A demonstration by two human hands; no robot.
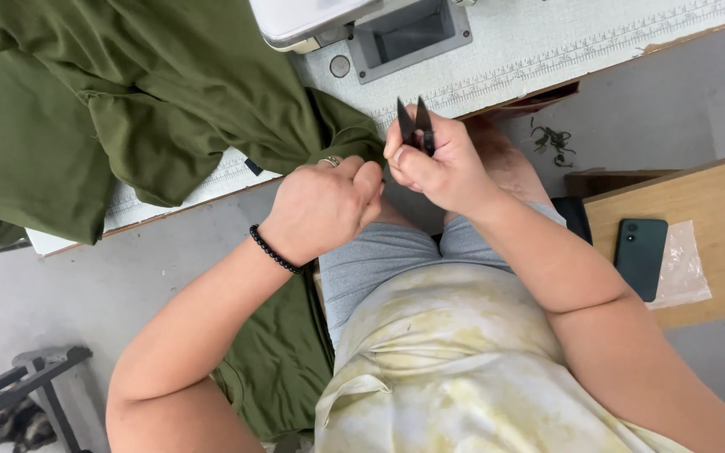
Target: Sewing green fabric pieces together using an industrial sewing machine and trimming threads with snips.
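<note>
Pale tie-dye shirt [455, 361] nearest, left hand [325, 205] fisted on olive green fabric [127, 92] draped over the counter [547, 50], right hand [438, 164] clamped on black thread snips [415, 126], blades apart, dark phone [641, 256] far right.

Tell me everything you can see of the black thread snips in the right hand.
The thread snips are small and black, apparently metal, with two pointed blades standing slightly apart, tips up towards the sewing table's edge. The right hand pinches them around their lower part, so the spring end is hidden. They sit above the person's lap, close beside the left hand, which is closed in a fist by the olive-green fabric. Whether thread lies between the blades is too small to tell.
</note>
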